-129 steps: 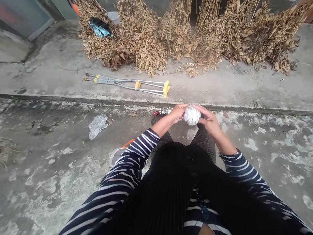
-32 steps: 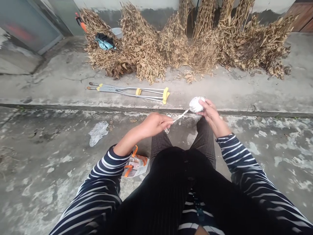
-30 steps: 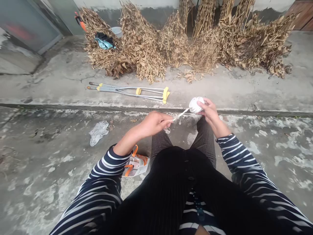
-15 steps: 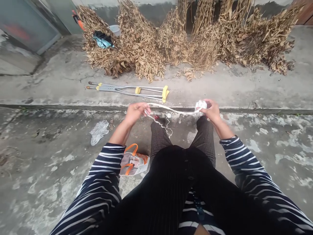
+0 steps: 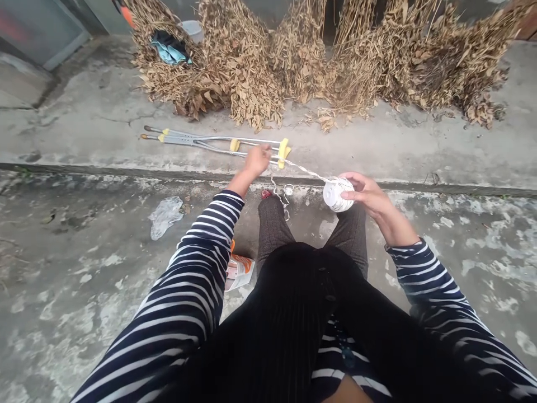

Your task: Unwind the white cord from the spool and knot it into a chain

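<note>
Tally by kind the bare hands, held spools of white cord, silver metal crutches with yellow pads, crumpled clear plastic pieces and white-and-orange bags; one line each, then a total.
Left hand plus right hand, bare: 2
Held spool of white cord: 1
Silver metal crutches with yellow pads: 2
Crumpled clear plastic piece: 1
White-and-orange bag: 1 (partly hidden)
Total: 7

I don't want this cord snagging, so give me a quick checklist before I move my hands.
1. Right hand holding the white spool: ok.
2. White cord running off the spool toward the left hand: ok.
3. Left hand's grip on the cord: cannot tell, its fingers are blurred.
4. Slack cord below the left hand straight: not ok, it is curled.
5. Cord off the crutches: cannot tell, they overlap in this view.
6. Plastic bag apart from the cord: ok.
</note>
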`<state>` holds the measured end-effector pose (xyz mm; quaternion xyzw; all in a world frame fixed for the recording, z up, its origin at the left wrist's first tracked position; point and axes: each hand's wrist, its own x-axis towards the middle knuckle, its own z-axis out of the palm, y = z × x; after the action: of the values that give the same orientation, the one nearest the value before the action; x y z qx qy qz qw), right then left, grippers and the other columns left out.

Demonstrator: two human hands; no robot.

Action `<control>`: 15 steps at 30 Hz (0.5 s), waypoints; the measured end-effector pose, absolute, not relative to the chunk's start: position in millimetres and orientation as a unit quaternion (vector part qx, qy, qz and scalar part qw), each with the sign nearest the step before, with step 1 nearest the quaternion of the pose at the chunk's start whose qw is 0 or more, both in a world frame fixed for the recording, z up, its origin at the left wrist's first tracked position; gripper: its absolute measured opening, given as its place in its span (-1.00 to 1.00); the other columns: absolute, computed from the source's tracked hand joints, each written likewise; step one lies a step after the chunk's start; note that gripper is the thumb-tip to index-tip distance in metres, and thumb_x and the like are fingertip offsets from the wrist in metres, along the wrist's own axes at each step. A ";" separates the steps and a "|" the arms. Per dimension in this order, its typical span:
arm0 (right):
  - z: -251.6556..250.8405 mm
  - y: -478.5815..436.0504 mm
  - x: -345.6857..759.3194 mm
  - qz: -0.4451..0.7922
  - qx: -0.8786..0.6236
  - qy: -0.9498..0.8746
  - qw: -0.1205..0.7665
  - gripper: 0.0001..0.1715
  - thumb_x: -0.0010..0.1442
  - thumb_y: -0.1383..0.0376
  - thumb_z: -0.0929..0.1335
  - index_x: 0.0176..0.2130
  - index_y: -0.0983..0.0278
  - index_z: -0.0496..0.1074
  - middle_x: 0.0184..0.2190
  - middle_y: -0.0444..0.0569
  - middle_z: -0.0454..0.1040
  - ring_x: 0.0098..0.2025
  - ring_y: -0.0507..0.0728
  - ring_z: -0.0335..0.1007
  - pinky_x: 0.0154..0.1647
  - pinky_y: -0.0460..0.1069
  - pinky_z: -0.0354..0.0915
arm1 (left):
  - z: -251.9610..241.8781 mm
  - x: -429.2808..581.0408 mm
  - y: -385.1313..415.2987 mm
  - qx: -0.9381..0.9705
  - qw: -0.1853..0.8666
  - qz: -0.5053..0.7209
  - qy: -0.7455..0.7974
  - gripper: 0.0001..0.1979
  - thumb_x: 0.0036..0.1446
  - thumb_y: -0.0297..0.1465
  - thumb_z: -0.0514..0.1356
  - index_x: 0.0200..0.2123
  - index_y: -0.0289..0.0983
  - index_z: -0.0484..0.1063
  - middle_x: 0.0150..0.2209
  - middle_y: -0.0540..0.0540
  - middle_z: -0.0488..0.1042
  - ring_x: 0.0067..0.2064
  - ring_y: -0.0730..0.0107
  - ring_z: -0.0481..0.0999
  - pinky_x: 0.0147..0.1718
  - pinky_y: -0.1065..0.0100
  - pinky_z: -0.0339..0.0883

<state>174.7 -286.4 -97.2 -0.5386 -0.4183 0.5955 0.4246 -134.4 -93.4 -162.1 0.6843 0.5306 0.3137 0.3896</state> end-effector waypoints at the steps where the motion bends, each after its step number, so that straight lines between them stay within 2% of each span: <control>1: -95.9 -287.7 173.9 0.602 -0.531 -0.418 0.425 -0.30 -0.33 0.17 0.70 -0.14 0.17 0.59 -0.19 -0.08 0.57 -0.17 0.12 0.45 -0.31 -0.05 0.39 | -160.1 -119.6 -104.8 0.677 0.399 0.302 0.539 -0.83 0.28 -0.43 0.25 -0.08 -0.33 0.56 -0.07 -0.25 0.59 0.09 0.04 0.53 0.09 0.03 0.44; 2: -95.1 -288.6 172.9 0.607 -0.527 -0.417 0.423 -0.30 -0.32 0.16 0.69 -0.13 0.17 0.59 -0.19 -0.08 0.57 -0.18 0.12 0.45 -0.31 -0.05 0.39 | -156.1 -105.5 -118.9 0.669 0.428 0.286 0.537 -0.75 0.29 -0.44 0.24 0.01 -0.32 0.55 0.06 -0.28 0.56 0.13 0.05 0.52 0.06 0.06 0.47; 4: -94.3 -289.7 170.5 0.614 -0.527 -0.416 0.415 -0.31 -0.30 0.14 0.69 -0.12 0.16 0.59 -0.17 -0.08 0.57 -0.17 0.12 0.46 -0.31 -0.04 0.39 | -145.0 -81.4 -151.1 0.663 0.549 0.268 0.432 -0.64 0.34 -0.34 0.20 0.16 -0.24 0.49 0.26 -0.29 0.44 0.17 0.07 0.51 -0.06 0.17 0.54; 6: -94.0 -289.7 168.0 0.619 -0.530 -0.414 0.406 -0.29 -0.27 0.13 0.68 -0.10 0.16 0.57 -0.14 -0.06 0.57 -0.16 0.13 0.47 -0.32 -0.04 0.39 | -135.2 -66.1 -180.7 0.647 0.649 0.244 0.317 -0.55 0.32 -0.21 0.24 0.22 -0.19 0.46 0.32 -0.30 0.39 0.19 0.07 0.52 -0.16 0.27 0.56; 8: -93.8 -289.1 165.9 0.621 -0.533 -0.414 0.399 -0.29 -0.25 0.12 0.67 -0.08 0.17 0.55 -0.12 -0.05 0.57 -0.16 0.14 0.48 -0.35 -0.03 0.39 | -131.4 -60.6 -200.7 0.623 0.707 0.221 0.251 -0.44 0.20 -0.17 0.36 0.23 -0.20 0.45 0.29 -0.32 0.43 0.12 0.10 0.57 -0.24 0.34 0.54; 9: -93.9 -288.6 165.2 0.619 -0.535 -0.416 0.397 -0.29 -0.24 0.11 0.67 -0.08 0.17 0.55 -0.11 -0.04 0.57 -0.16 0.15 0.48 -0.36 -0.03 0.39 | -131.8 -61.1 -206.3 0.613 0.723 0.207 0.241 -0.39 0.14 -0.19 0.41 0.23 -0.22 0.45 0.22 -0.34 0.49 0.04 0.15 0.61 -0.28 0.36 0.53; 11: -94.8 -287.6 164.5 0.614 -0.537 -0.422 0.396 -0.30 -0.24 0.11 0.67 -0.08 0.18 0.55 -0.10 -0.03 0.57 -0.16 0.16 0.49 -0.36 -0.02 0.39 | -134.6 -67.3 -209.8 0.602 0.734 0.175 0.260 -0.35 0.05 -0.25 0.47 0.20 -0.28 0.47 -0.02 -0.30 0.63 -0.20 0.30 0.64 -0.36 0.38 0.49; 13: -96.8 -286.9 164.7 0.608 -0.538 -0.428 0.396 -0.29 -0.24 0.12 0.67 -0.08 0.17 0.55 -0.08 -0.03 0.58 -0.13 0.18 0.49 -0.35 -0.02 0.41 | -135.7 -77.4 -206.0 0.604 0.724 0.151 0.298 -0.50 0.06 -0.27 0.46 0.04 -0.37 0.56 -0.32 -0.17 0.65 -0.43 0.44 0.57 -0.43 0.41 0.44; 15: -99.0 -286.8 164.9 0.602 -0.542 -0.431 0.398 -0.28 -0.27 0.13 0.68 -0.08 0.16 0.56 -0.10 -0.03 0.59 -0.14 0.18 0.49 -0.35 -0.02 0.41 | -132.4 -86.9 -198.6 0.610 0.701 0.169 0.328 -0.70 0.12 -0.26 0.42 -0.20 -0.40 0.61 -0.48 -0.08 0.58 -0.53 0.52 0.49 -0.49 0.44 0.38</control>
<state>164.9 -286.8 -99.0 -0.5418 -0.4305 0.6025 0.3976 -86.9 -198.6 -132.4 0.6098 0.3282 0.1692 0.7013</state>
